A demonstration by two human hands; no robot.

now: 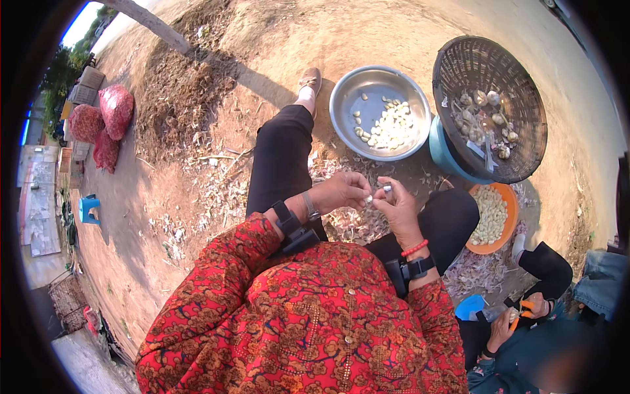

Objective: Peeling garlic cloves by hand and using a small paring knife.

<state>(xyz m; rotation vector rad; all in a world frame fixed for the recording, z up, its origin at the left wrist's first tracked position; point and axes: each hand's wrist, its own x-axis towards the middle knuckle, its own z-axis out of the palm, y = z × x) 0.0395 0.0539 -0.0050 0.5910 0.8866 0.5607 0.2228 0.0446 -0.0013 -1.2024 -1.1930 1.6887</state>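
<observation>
Pinching one pale garlic clove [369, 198], both hands, left [342, 191] and right [396, 207], hover near a round steel bowl [348, 98].

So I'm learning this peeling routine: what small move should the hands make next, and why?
Probably finish stripping the garlic clove pinched between left hand and right hand, then toss it into the metal bowl, where peeled cloves already lie.

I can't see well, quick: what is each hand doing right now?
Left hand: closed, pinching a garlic clove.
Right hand: closed around a small knife, its tip at the clove.
</observation>
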